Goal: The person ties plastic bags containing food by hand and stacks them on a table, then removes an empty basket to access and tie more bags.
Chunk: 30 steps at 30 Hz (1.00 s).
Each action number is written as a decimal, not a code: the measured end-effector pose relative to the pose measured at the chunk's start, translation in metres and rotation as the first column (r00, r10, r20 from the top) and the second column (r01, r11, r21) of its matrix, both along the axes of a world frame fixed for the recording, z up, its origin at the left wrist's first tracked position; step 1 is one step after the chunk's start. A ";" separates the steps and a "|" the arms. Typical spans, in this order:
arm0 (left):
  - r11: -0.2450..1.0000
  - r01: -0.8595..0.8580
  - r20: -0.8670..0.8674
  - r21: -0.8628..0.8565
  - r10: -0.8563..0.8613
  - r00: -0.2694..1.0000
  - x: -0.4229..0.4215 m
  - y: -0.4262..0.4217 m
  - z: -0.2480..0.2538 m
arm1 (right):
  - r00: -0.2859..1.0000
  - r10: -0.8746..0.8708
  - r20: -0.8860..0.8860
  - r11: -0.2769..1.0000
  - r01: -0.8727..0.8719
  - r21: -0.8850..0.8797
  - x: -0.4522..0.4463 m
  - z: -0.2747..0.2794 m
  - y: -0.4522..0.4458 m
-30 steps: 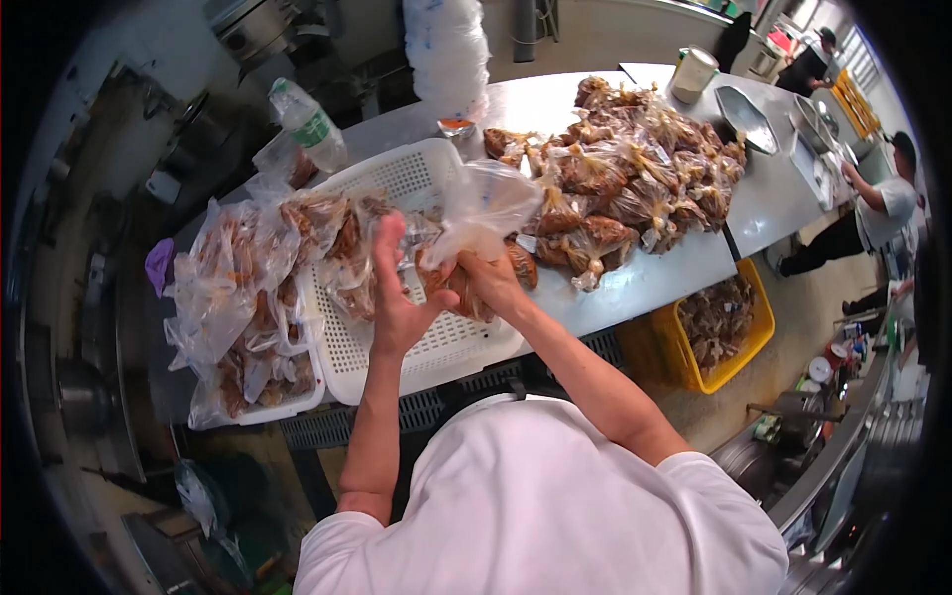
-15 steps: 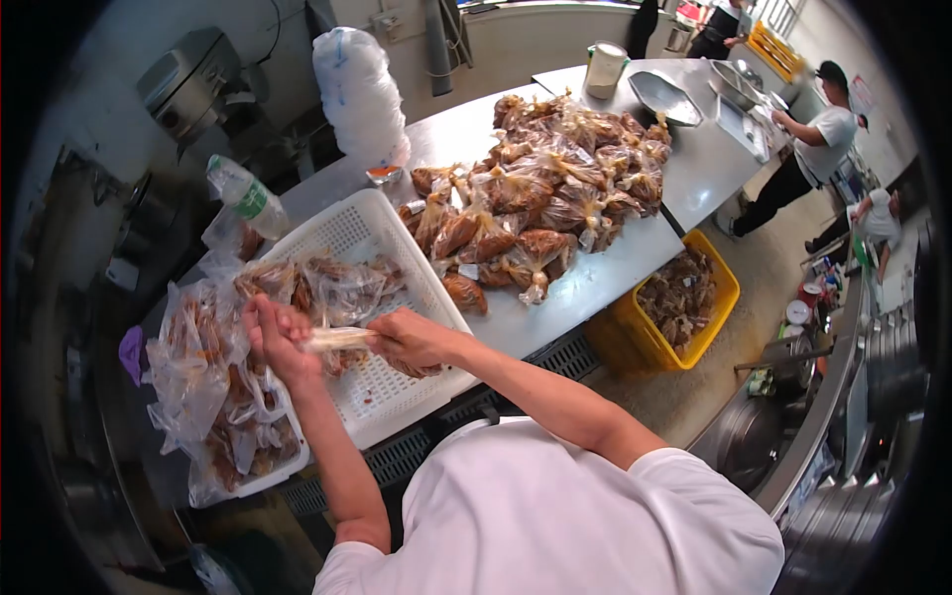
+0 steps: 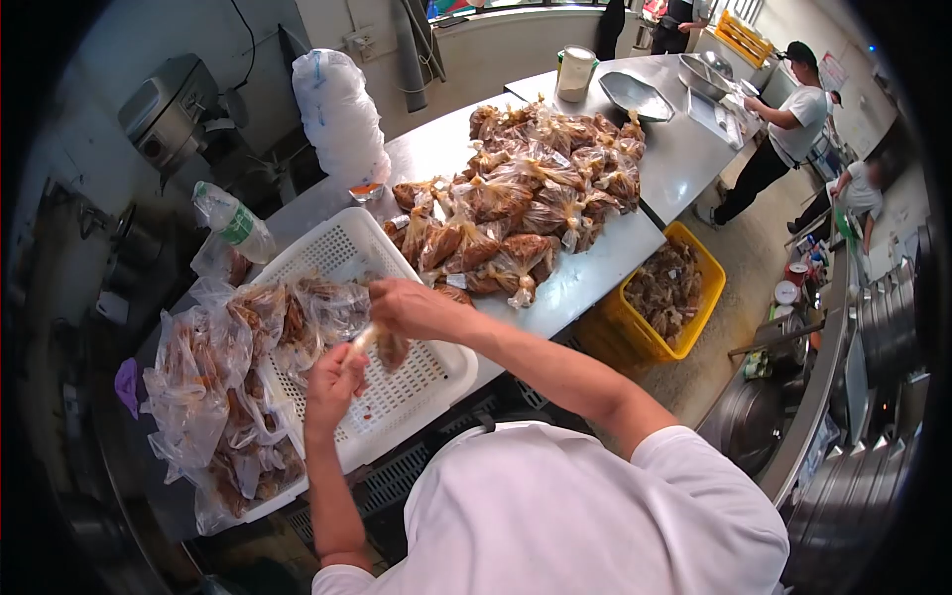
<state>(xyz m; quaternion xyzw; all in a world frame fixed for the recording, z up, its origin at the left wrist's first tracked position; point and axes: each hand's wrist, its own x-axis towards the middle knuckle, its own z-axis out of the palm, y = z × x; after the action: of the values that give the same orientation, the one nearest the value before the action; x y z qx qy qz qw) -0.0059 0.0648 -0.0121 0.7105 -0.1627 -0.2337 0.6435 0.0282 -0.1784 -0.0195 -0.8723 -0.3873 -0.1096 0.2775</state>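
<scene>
Both hands are over a white perforated plastic basket. My left hand is closed on one end of the twisted neck of a clear plastic bag. My right hand grips the same bag nearer its brown-filled body, which hangs partly hidden below the fingers. More clear bags with brown food lie in the basket beyond my hands. At the left, a heap of loose, crumpled plastic bags with brown contents covers the basket's side.
A large pile of tied bags of brown food covers the steel table. Behind the basket stand a stack of clear plastic and a bottle. A yellow bin sits on the floor. Other people are at the far right.
My right hand has moved up and away from me, and my left hand has come down and right. The stretched bag neck has gone from level to slanted and looks shorter between them.
</scene>
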 end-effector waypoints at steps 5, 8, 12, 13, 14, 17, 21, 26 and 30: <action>0.801 0.051 -0.068 -0.597 -0.113 0.991 -0.046 -0.064 0.008 | 0.914 0.271 -0.302 0.616 0.076 0.784 0.000 0.026 0.038; 0.933 -0.133 -0.142 -0.335 0.089 0.986 0.003 -0.023 -0.069 | 0.783 0.529 -0.327 0.596 -0.068 0.800 -0.003 0.029 0.049; 0.900 -0.132 -0.093 -0.416 0.102 0.990 0.031 0.015 0.002 | 0.945 0.095 -0.312 0.774 0.127 0.621 -0.010 0.028 0.047; 0.900 -0.132 -0.089 -0.417 0.104 0.991 0.023 0.007 0.013 | 0.886 -0.094 -0.453 0.815 0.330 0.476 -0.015 0.026 0.048; 0.947 -0.197 0.067 -0.253 0.220 0.973 0.012 -0.008 0.022 | 0.888 -0.094 -0.450 0.813 0.329 0.480 -0.015 0.020 0.052; 0.915 -0.394 0.579 0.087 0.276 0.768 -0.009 -0.046 0.028 | 0.849 -0.258 -0.461 0.685 0.497 0.532 -0.020 -0.002 0.059; 0.802 -0.585 0.776 0.118 0.293 0.558 -0.009 -0.053 -0.004 | 0.829 -0.174 -0.531 0.633 0.507 0.585 -0.030 -0.007 0.058; 0.812 -0.569 0.554 -0.130 0.535 0.637 0.000 -0.046 0.002 | 0.789 -0.057 -0.612 0.638 0.500 0.586 -0.041 -0.008 0.042; 0.891 -0.432 0.472 -0.141 0.444 0.761 0.005 -0.041 0.003 | 0.644 0.410 -0.646 0.630 0.312 0.711 -0.038 -0.001 0.016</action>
<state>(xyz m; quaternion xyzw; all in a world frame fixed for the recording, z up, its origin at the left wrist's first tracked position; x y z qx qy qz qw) -0.0012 0.0240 -0.0093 0.7565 -0.1532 0.1137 0.6255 -0.0095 -0.1622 -0.0200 -0.6121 -0.1723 0.1218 0.7621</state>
